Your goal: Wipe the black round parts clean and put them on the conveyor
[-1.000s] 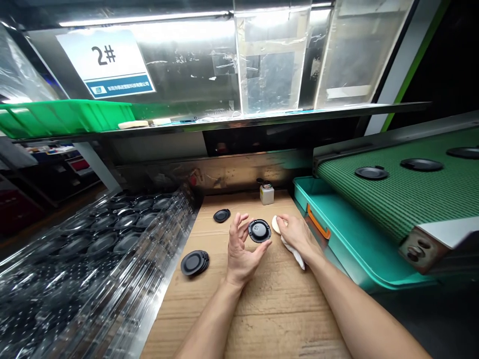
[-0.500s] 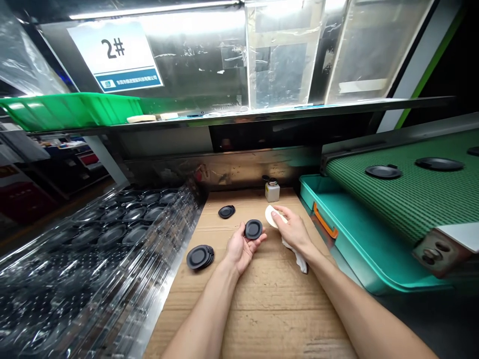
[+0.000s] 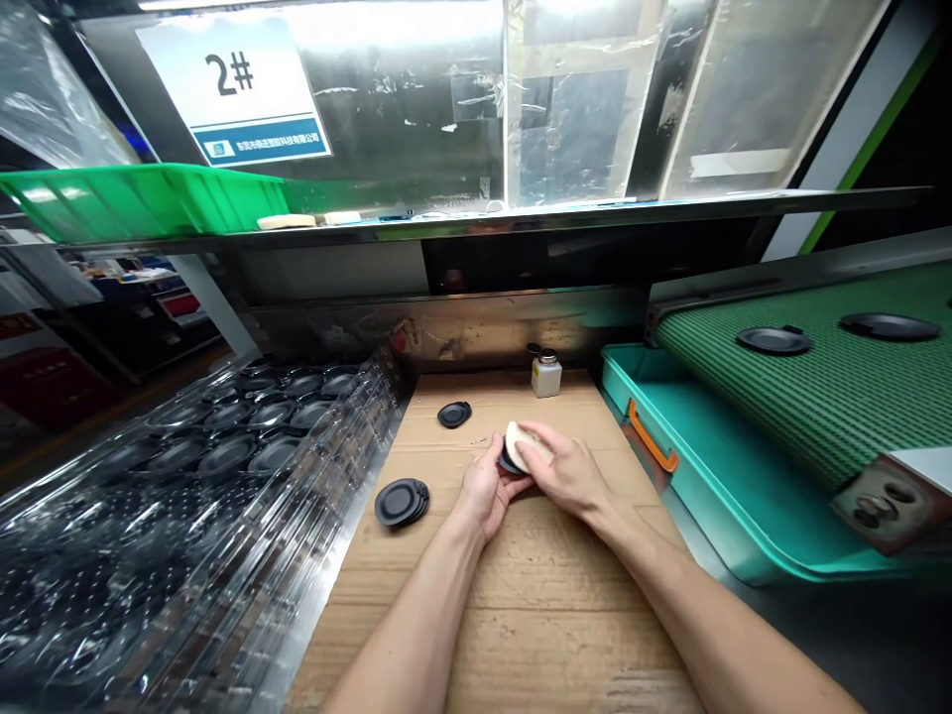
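Note:
My left hand point(image 3: 485, 488) is closed on a small black oval lid point(image 3: 508, 462), holding it above the cardboard. In my right hand point(image 3: 569, 468) is a round white sponge pad point(image 3: 523, 444), pinched by thumb and fingers and laid over the lid, so most of the lid is hidden. A stack of black lids point(image 3: 402, 503) lies on the cardboard left of my left wrist. Farther back is another black lid point(image 3: 454, 414). Behind my right hand stands a small white bottle point(image 3: 546, 375) with a dark top.
Clear plastic trays point(image 3: 223, 446) holding black parts fill the left side. On the right, a teal bin point(image 3: 714, 506) with an orange handle sits under a green conveyor belt point(image 3: 825, 397) carrying black lids. A metal shelf point(image 3: 476, 226) with a green crate point(image 3: 149, 203) crosses above.
My right hand has moved left and brought the white sponge pad onto the black lid in my left hand. The white cloth seen beneath my right wrist is now out of sight.

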A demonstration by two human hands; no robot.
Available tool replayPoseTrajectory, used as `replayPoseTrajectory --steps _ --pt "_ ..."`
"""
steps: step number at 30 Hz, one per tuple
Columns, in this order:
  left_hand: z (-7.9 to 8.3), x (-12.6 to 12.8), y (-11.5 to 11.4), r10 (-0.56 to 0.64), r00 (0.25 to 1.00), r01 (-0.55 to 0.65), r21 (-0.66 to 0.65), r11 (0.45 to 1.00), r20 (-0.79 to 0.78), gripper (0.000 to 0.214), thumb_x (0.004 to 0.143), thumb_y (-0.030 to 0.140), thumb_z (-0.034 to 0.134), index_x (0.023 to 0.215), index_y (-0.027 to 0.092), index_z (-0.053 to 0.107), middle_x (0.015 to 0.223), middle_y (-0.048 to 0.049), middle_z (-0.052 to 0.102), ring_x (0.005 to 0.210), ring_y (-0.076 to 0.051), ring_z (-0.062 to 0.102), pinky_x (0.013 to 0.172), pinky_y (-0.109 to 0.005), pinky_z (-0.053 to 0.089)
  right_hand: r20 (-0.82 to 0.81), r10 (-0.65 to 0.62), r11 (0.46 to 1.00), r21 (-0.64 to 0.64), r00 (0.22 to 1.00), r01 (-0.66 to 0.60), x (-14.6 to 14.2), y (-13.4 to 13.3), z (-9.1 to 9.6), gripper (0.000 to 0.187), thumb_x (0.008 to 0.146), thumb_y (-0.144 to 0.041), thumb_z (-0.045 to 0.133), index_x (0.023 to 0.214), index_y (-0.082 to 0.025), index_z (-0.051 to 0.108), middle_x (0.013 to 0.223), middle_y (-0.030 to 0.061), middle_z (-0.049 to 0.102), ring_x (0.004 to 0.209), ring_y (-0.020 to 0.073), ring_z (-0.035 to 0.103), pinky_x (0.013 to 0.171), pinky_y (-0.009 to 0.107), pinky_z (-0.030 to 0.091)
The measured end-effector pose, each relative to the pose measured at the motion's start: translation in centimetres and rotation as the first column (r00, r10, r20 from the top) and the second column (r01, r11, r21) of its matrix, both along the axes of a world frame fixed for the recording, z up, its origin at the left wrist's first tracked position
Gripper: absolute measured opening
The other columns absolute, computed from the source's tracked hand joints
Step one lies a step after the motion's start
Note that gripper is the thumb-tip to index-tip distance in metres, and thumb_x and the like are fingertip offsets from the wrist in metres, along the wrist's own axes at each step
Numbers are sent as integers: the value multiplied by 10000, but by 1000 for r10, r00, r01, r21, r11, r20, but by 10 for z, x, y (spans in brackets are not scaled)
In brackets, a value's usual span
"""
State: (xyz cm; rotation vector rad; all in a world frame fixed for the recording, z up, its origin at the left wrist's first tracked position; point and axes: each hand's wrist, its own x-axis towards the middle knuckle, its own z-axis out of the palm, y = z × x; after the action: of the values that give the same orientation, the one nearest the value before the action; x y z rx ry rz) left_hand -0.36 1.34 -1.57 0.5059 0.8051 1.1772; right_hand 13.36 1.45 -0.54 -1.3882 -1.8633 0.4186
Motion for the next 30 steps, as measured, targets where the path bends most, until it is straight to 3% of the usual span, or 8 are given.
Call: replayPoseTrajectory --steps 5,9,11,15,22,25,28,30 --pt "-3 7 -3 74 996 -70 95 993 -40 275 849 379 589 874 109 626 780 -81 683 703 -158 645 722 -364 568 285 -208 978 58 936 200 -8 -6 3 440 930 -422 421 1354 -322 479 1114 53 681 942 219 651 776 284 474" --pt "-4 9 -3 91 995 -86 93 992 -47 264 860 370 575 879 111 625 765 -77 686 692 -155 649 726 -356 566 322 -90 994 92 942 63 -10 -4 2 434 933 -425 415 1354 -333 464 1102 41 683 926 205 654 752 271 460" --pt "-4 7 -2 98 994 -93 92 991 -49 257 868 359 564 889 110 624 799 -89 692 714 -165 662 724 -352 567 346 -134 991 74 929 115 -6 -1 2 434 935 -424 406 1354 -326 460 1079 51 688 904 212 656 733 282 453" --pt "-3 1 4 101 993 -101 -2 995 -54 292 878 366 543 963 96 611 947 -157 696 826 -230 692 704 -338 572 361 -312 942 -4 879 336 15 10 5 414 942 -442 366 1314 -315 494 1008 70 701 885 228 654 702 294 428" --pt "-3 -10 11 18 996 -15 -36 999 90 337 868 353 553 1053 73 595 1144 -192 634 995 -288 657 729 -311 567 481 -353 892 -85 803 443 63 15 27 568 869 -586 406 1263 -191 510 1061 149 658 927 272 622 692 309 395" --pt "-3 -14 14 45 990 -43 -18 999 135 297 869 322 545 1048 89 587 1151 -175 627 996 -291 652 712 -314 558 553 -216 880 -247 805 406 81 10 31 513 756 -653 532 946 -189 640 892 110 676 790 238 619 621 281 361" --pt "-2 -18 17 28 981 -31 12 999 191 281 892 305 482 1060 99 571 1145 -187 623 961 -284 658 629 -293 530 502 75 874 -449 862 185 81 5 28 364 626 -532 721 771 -210 632 713 28 648 643 169 579 549 244 312" --pt "-2 -19 18 -6 975 -1 33 999 221 280 896 304 463 1093 126 553 1132 -188 627 927 -276 663 581 -278 501 383 177 901 -433 907 8 69 2 26 251 695 -433 693 771 -206 618 686 3 632 613 135 552 538 229 305"
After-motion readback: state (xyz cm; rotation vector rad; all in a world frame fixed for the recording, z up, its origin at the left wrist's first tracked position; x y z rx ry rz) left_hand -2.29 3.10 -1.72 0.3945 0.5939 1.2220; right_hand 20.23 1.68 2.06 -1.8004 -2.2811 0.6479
